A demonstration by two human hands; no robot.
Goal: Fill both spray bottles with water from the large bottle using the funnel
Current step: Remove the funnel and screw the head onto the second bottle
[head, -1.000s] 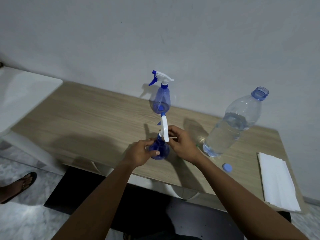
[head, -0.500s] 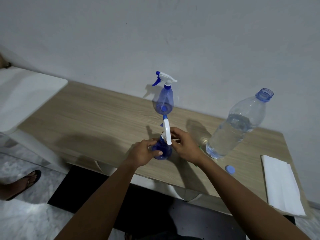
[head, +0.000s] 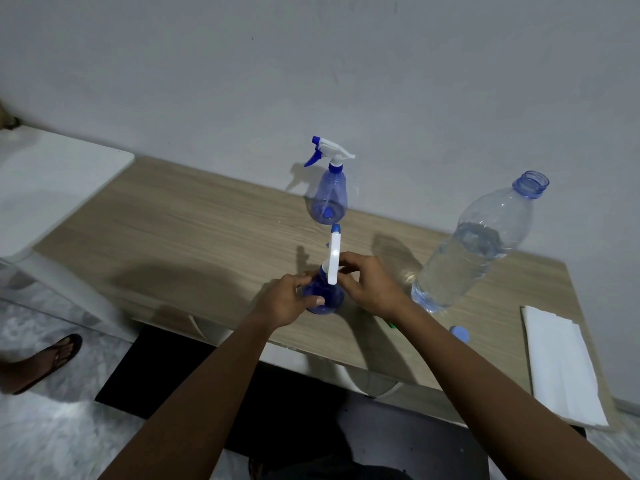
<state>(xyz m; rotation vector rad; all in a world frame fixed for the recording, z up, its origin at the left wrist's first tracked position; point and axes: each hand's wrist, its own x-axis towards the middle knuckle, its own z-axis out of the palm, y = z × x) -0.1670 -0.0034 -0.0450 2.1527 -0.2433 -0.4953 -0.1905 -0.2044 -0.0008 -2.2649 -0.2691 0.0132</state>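
- The left hand (head: pixel 289 299) has its fingers and thumb curled round the round blue body of the near spray bottle (head: pixel 327 301), which stands near the front edge of the table (head: pixel 194 230).
- The right hand (head: pixel 370 289) pinches the collar under that bottle's white spray head (head: pixel 333 258); the head points away, towards the wall.
- Both hands cover much of the bottle's body, so I cannot tell its water level.
- The far spray bottle (head: pixel 329 199) stands just behind, close to the wall, with its trigger head on.
- The large bottle (head: pixel 467 254) stands to the right, uncapped and partly full of water.
- Its blue cap (head: pixel 459 333) lies on the table just beside the right forearm.
- A small green tip (head: pixel 391 324) shows at that forearm; the rest is hidden.
- Folded white paper (head: pixel 561 368) lies at the table's right end.
- A sandalled foot (head: pixel 45 358) shows on the floor at the left.
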